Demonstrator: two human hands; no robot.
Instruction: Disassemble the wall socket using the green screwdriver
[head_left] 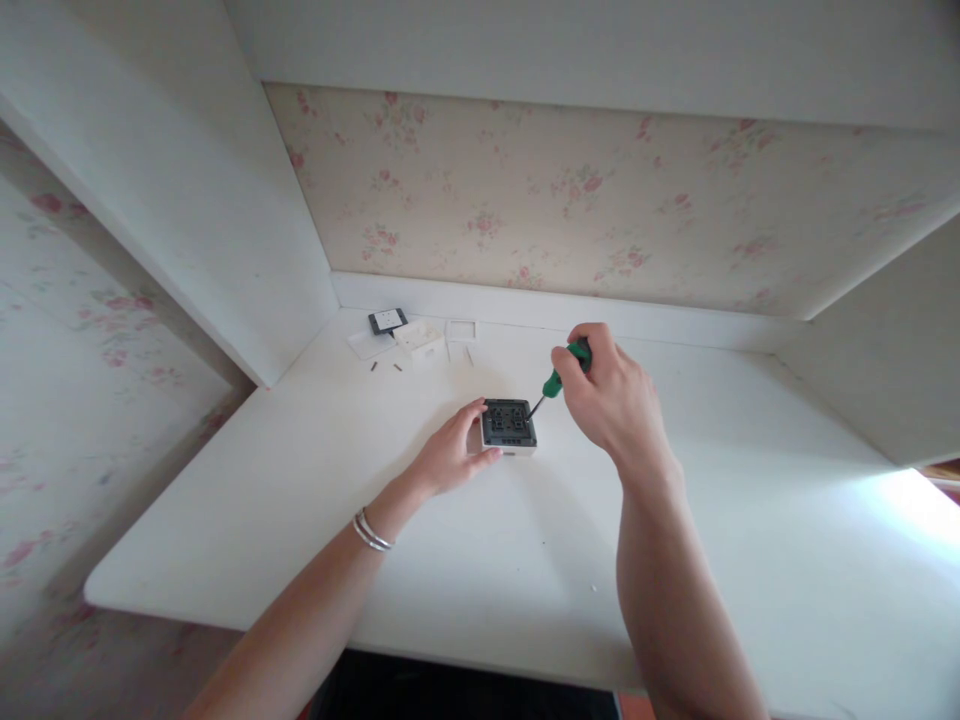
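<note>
"How will the box (508, 424) handle?"

"Probably light and stiff, perhaps slightly slippery; best held by opposite side walls. The left grip (448, 453) holds its left end; the right grip (611, 400) is closed around a green screwdriver (553, 384)."

"And its look?"

"Square, black-topped, pale-sided, lying flat near the middle of the white counter (465, 580)."

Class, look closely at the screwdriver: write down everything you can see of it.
The screwdriver has a green handle with a darker top end, smooth and plastic-looking, and a thin, darker shaft that looks like metal. It is held at a slant, handle up and to the right, shaft pointing down and left. The right hand grips the handle and hides part of it. The tip appears to meet the black face of a white box, near its right edge; its shape is too small to tell.
</note>
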